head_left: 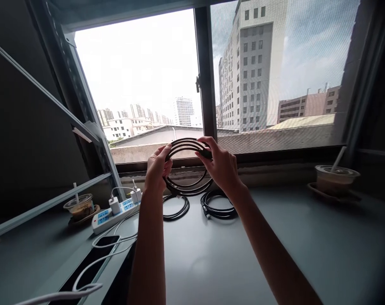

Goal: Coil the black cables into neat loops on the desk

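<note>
Black cable, wound into a wide coil [190, 194], is held up above the table [192, 254], over its far part, with the ring facing the person. The left hand [157, 165] has its thumb and fingers clamped on the coil's left side. The right hand [222, 166] grips the upper right side, thumb and forefinger closed about a thick dark part; its other fingers are partly hidden, so how they sit cannot be told. Several strands arch side by side between the hands, and the rest hang in a lower loop. Two smaller black rings lie on the table's far middle: the left ring [186, 209], and the right ring [222, 215] with a plug showing at its near side. On the table's left side sits a white strip [120, 213] bearing two chargers, a white cord [87, 265] running towards the table's near edge. One cup [79, 207] stands at the table's far left, another cup [335, 182] at its far right, both with straws. Beyond the table's far edge is a window [205, 84].
</note>
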### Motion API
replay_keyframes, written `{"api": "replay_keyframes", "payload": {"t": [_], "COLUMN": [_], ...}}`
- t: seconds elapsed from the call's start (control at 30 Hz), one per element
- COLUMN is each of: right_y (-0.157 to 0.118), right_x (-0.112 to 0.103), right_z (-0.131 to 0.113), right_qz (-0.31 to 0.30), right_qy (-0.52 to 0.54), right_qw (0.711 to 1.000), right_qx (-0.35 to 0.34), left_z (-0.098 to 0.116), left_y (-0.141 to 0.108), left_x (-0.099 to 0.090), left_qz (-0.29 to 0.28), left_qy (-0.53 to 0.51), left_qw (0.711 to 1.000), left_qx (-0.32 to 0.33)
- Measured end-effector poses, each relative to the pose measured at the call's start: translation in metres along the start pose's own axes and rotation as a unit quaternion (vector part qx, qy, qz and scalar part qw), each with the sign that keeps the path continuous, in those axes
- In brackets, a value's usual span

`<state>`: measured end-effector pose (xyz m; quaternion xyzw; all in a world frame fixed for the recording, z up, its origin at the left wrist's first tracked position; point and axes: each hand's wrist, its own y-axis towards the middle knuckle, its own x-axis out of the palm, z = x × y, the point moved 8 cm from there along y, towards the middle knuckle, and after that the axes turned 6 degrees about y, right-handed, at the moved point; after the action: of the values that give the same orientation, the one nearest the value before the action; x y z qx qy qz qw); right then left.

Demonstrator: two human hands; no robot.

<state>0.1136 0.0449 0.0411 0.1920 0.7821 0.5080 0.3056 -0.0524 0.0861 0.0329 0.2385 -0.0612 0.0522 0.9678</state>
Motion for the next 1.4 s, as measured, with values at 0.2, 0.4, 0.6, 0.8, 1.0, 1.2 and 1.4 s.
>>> {"api": "replay_keyframes", "payload": {"t": [0.2,0.4,0.6,0.8,1.0,1.2,1.4], "right_y": [0.001,-0.002,-0.001,0.003,0.004,-0.013,-0.042], "right_x": [0.003,0.019,0.015,-0.001,-0.005,0.008,0.007], "right_z": [0.001,0.007,0.005,0.013,0.053,0.117,0.145], "right_qz": [-0.054,-0.122,-0.128,-0.106,-0.105,-0.151,-0.303], "right_qy": [-0.074,-0.067,-0.015,-0.033,-0.032,0.065,0.114], "right_qw": [0.996,0.990,0.992,0.994,0.991,0.948,0.882], "right_qx": [0.018,0.013,0.009,0.012,0.079,0.274,0.343], "left_z": [0.008,0.023,0.045,0.041,0.001,-0.072,-0.131], "left_y": [-0.005,-0.018,-0.031,-0.029,-0.015,-0.008,-0.009], "left_x": [0.004,0.009,0.021,0.033,0.043,0.046,0.056], "left_qz": [-0.063,-0.117,-0.110,-0.114,-0.114,-0.185,-0.239], "left_qy": [0.016,0.148,0.250,0.191,0.261,0.449,0.465], "left_qw": [0.998,0.980,0.946,0.954,0.956,0.865,0.820], "left_qx": [0.013,0.069,0.174,0.203,0.076,-0.126,-0.232]}}
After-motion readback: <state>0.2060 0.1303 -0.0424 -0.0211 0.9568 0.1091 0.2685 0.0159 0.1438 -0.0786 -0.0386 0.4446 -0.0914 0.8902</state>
